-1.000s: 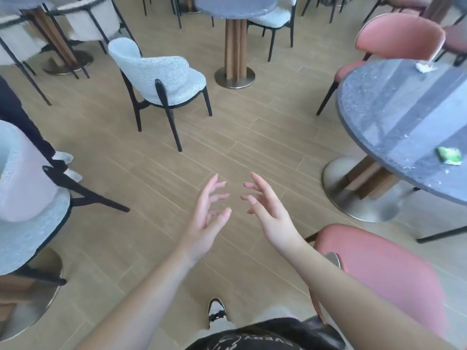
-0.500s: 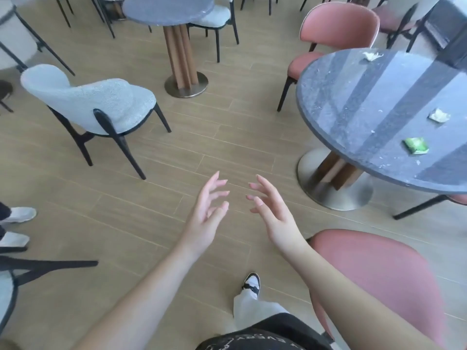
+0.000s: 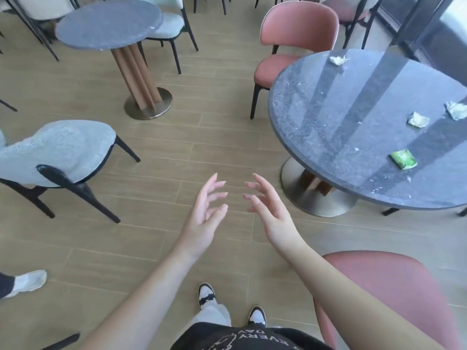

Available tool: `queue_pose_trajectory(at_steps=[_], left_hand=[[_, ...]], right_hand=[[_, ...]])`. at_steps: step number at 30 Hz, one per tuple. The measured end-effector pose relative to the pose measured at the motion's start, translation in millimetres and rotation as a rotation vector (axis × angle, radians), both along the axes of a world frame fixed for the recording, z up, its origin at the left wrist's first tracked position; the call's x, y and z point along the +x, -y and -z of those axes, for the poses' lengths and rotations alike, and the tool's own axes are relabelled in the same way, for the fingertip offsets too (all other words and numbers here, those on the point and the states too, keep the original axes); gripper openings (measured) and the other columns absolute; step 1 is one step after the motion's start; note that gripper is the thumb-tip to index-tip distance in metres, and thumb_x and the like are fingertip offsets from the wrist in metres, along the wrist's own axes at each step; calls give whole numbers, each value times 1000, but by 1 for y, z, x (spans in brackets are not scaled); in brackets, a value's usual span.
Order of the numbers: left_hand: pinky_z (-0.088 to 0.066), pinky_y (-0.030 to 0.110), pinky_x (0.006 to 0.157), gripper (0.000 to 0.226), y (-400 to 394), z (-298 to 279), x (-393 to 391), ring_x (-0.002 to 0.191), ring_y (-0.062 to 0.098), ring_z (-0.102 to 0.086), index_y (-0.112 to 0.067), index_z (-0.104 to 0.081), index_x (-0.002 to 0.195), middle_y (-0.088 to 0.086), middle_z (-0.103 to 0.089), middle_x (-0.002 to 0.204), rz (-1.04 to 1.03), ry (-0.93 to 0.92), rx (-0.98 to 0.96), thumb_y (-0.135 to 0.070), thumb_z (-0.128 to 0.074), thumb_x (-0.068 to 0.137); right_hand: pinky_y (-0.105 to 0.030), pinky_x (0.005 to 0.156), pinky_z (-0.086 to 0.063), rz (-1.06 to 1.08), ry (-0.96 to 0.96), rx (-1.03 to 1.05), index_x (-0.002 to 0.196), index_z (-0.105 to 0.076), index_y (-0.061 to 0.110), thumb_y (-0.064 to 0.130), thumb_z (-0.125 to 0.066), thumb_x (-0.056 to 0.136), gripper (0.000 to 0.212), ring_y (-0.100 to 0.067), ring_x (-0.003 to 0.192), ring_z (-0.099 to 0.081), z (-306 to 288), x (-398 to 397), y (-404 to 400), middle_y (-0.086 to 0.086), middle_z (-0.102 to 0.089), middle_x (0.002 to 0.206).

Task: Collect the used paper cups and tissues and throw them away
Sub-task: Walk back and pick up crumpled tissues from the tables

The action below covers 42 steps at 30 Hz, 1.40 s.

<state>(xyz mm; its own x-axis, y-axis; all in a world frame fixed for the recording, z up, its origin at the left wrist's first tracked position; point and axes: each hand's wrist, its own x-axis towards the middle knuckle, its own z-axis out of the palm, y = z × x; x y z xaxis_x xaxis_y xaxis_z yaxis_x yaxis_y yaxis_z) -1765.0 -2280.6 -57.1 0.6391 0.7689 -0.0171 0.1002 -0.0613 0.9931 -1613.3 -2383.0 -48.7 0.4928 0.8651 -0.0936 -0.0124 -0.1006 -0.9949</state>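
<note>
1. I start with the litter on the round dark stone table. A green wrapper lies nearest my hands, ahead and to the right of the right hand. Its long axis runs slantwise, from the near left corner toward the far right.

2. Further out on the same table, beyond the wrapper, I see a crumpled tissue, a second one just beside it at the frame edge, and a third at the far rim. I see no paper cups anywhere in view.

3. Both hands hang over bare floor, short of the table and to its left. My right hand is spread, fingers straight and apart, holding nothing. My left hand is the same: wide, palm turned inward, empty.

4. The right hand is plainly the nearer one to all the litter; the left would have to cross my body. I judge the coming move is a reach forward and rightward with the right hand, over the table rim, to the wrapper first.

5. A pink chair stands just beside my right forearm, between me and the table. I would likely need to step round it or lean over it.
</note>
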Motion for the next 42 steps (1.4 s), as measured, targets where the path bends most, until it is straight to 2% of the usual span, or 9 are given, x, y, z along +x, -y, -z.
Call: queue_pose_trajectory(at_steps=[5, 11, 17, 23, 26, 30, 33, 39, 42], left_hand=[[-51, 43, 104, 67, -76, 9, 35, 129, 9, -55, -39, -35, 150, -21, -53, 141, 111, 13, -8, -40, -58, 87], [-51, 37, 102, 64, -163, 2, 79, 129, 8, -55, -44, -35, 147, -22, -53, 141, 262, 27, 0, -39, -58, 87], [-51, 32, 101, 62, -220, 1, 136, 129, 9, -54, -38, -35, 150, -13, -50, 146, 369, 44, 0, -21, -55, 94], [-50, 39, 104, 61, -264, 9, 216, 131, 10, -53, -41, -35, 149, -17, -50, 144, 458, 21, -21, -22, -54, 95], [-49, 41, 105, 61, -286, 13, 260, 131, 10, -53, -41, -36, 149, -18, -51, 144, 476, -3, -24, -22, -55, 94], [-51, 37, 102, 60, -313, 7, 315, 129, 10, -54, -42, -37, 147, -23, -52, 141, 494, -38, -21, -22, -55, 94], [-51, 34, 100, 60, -333, 1, 355, 129, 11, -54, -39, -37, 148, -23, -53, 140, 516, -43, 1, -22, -56, 93], [-51, 30, 100, 61, -375, -2, 430, 129, 11, -55, -35, -38, 150, -13, -51, 145, 561, -41, 10, -23, -56, 93], [-50, 31, 100, 63, -402, 3, 470, 128, 10, -56, -36, -38, 150, -18, -53, 142, 596, -36, 1, -30, -59, 91]], right_hand=[[-47, 105, -48, 126, 40, -22, 148, -42, 24, 16, -51, 104, 45, -24, 122, -59, 9, 25, -59, 1, -56, 136], [-31, 95, -52, 300, 39, 4, 143, -44, 33, 31, -54, 95, 49, -20, 117, -62, 8, 49, -120, 5, -58, 134], [-32, 95, -53, 404, 28, 9, 140, -44, 39, 42, -56, 91, 50, -15, 118, -62, 8, 85, -162, 6, -57, 135], [-36, 99, -53, 489, -7, 17, 143, -43, 33, 31, -54, 96, 49, -15, 118, -62, 16, 153, -198, 3, -57, 137], [-33, 99, -52, 507, -32, 20, 145, -43, 30, 33, -54, 94, 52, -17, 120, -61, 23, 196, -218, 5, -57, 137], [-30, 95, -51, 526, -71, 34, 142, -44, 36, 33, -54, 95, 48, -17, 121, -61, 20, 254, -248, 8, -57, 135], [-34, 98, -53, 517, -35, 45, 139, -44, 42, 25, -52, 102, 42, -18, 121, -61, 16, 298, -270, 9, -56, 135], [-25, 90, -51, 577, -27, 56, 141, -44, 37, 33, -53, 94, 48, -17, 119, -62, 13, 364, -309, 8, -57, 135], [-26, 90, -51, 614, -34, 48, 139, -44, 38, 32, -53, 93, 47, -20, 118, -62, 19, 393, -328, 6, -57, 134]])
